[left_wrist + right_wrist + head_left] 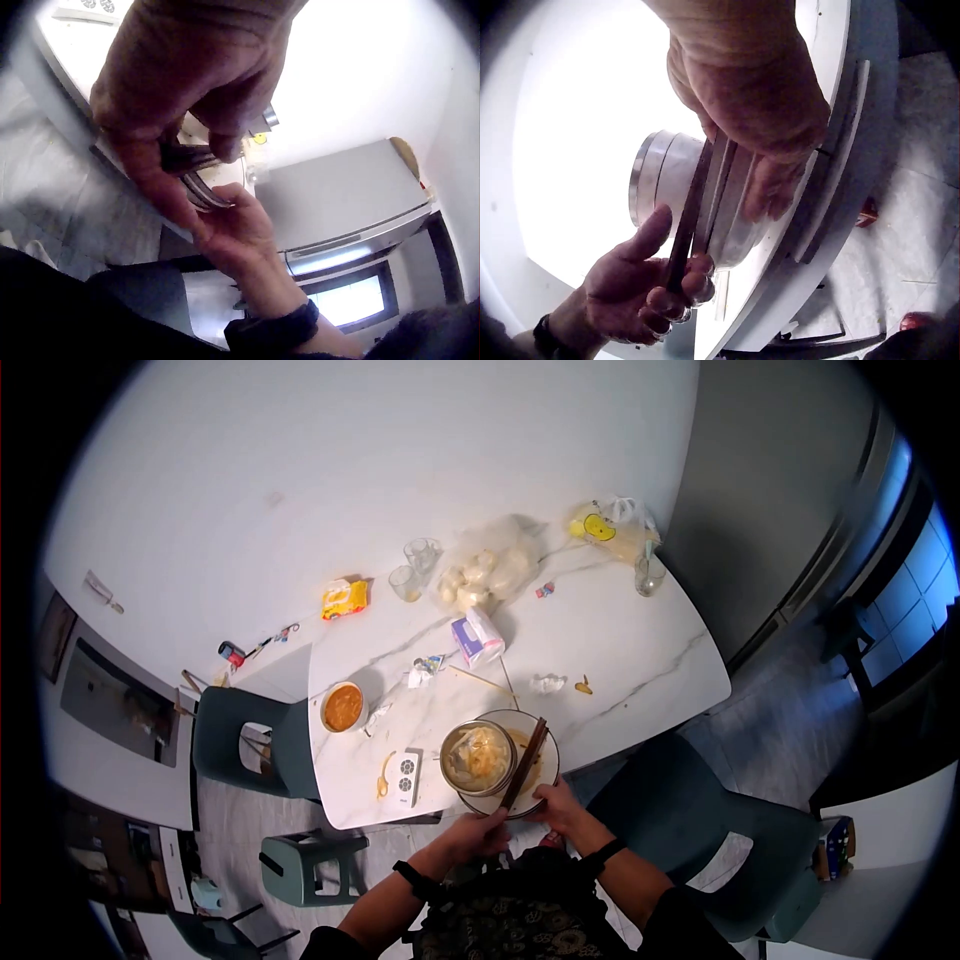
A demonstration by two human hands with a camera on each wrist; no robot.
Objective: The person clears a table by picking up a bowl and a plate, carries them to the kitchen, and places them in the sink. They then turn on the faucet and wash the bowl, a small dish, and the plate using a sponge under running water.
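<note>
A round bowl [478, 758] with cloudy, yellowish leftovers stands on a plate [538, 745] at the table's near edge. In the right wrist view its side [664, 172] shows shiny metal bands. Dark chopsticks [524, 765] lie slantwise across the plate beside the bowl. My left hand [476, 837] holds the plate's near edge, fingers curled under the rim and round the chopstick ends, as the right wrist view shows. My right hand [560, 807] grips the plate's right edge. Stacked rims [727, 195] show beneath the chopsticks in that view.
An orange-filled bowl [343, 707] and a white box with round marks [403, 778] are on the left. Farther back are a tissue pack [478, 638], glasses [405, 582], a bag of pale round items [490, 568] and yellow packaging [345, 599]. Chairs [700, 830] flank the near side.
</note>
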